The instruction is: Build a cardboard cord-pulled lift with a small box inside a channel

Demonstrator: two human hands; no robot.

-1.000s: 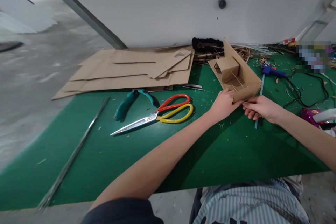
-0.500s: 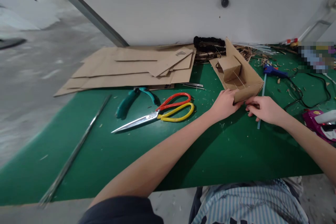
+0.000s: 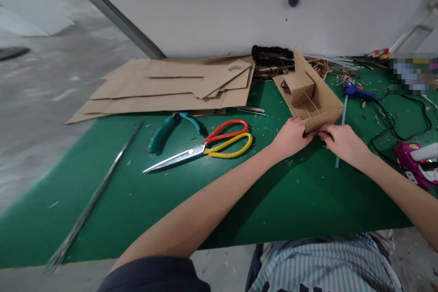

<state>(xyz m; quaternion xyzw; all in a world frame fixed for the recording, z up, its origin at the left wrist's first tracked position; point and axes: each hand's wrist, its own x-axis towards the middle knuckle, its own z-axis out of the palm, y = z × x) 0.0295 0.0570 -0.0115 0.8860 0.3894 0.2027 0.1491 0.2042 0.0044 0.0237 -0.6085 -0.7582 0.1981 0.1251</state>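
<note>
A cardboard structure [image 3: 330,100] with upright walls and a small cardboard box [image 3: 299,87] inside stands on the right half of the green table. Thin wires [image 3: 312,101] stick out near that box. My left hand [image 3: 293,139] is closed on the structure's near wall, thumb on the inner side. Close beside it, my right hand [image 3: 344,142] has its fingers pinched together at the wall's lower edge; what they hold, if anything, is hidden. Under the right hand lies a translucent glue stick [image 3: 343,112], its far end in a blue glue gun [image 3: 357,91].
Red-and-yellow-handled scissors [image 3: 201,148], teal pliers [image 3: 167,132] and a bundle of metal wires [image 3: 99,194] lie to the left. Flat cardboard sheets [image 3: 164,89] are stacked behind them. A black cable [image 3: 393,123] and a magenta device [image 3: 415,164] are at right.
My right hand has moved slightly left and its fingertips have closed in against the wall's edge beside my left fingers. The left hand and the cardboard structure stay nearly where they were.
</note>
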